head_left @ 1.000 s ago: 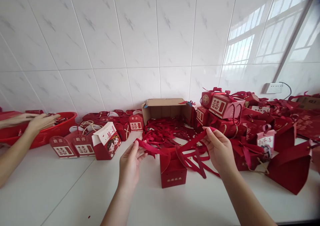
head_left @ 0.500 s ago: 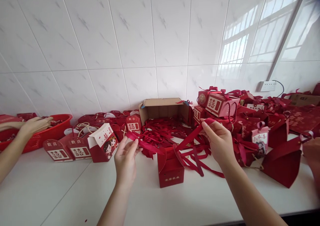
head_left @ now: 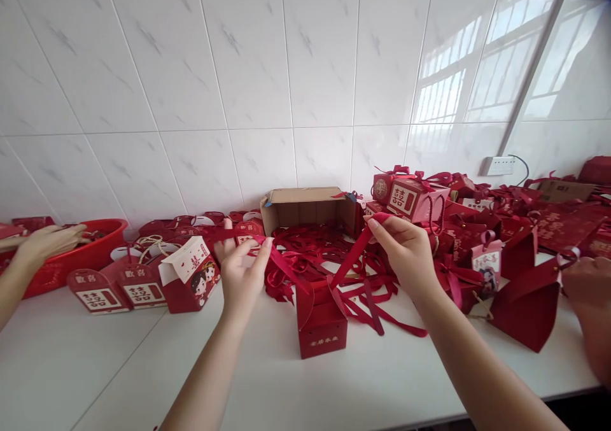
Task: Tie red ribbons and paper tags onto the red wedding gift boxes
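Note:
A small red gift box (head_left: 323, 335) with gold lettering stands upright on the white table in front of me. From its top a red ribbon (head_left: 352, 262) runs out to both sides in a V. My left hand (head_left: 243, 272) pinches one end of it, left of the box and above the table. The other end is held between the thumb and fingers of my right hand (head_left: 401, 246), up and to the right. Both ribbon lengths look drawn fairly straight. Behind the box, a heap of loose red ribbons (head_left: 310, 253) spills from a cardboard carton (head_left: 305, 195).
Finished-looking gift boxes (head_left: 191, 275) stand at left, near a red basin (head_left: 102, 243) with another person's hand (head_left: 50, 240) over it. Piled red boxes (head_left: 413, 198) crowd the right. Another person's hand (head_left: 585, 291) is by a dark red box (head_left: 525, 310) at far right.
My left hand has risen slightly, its fingers shifting on the ribbon, and that ribbon end now lies higher. My right hand keeps its hold. The whole view has shifted a little.

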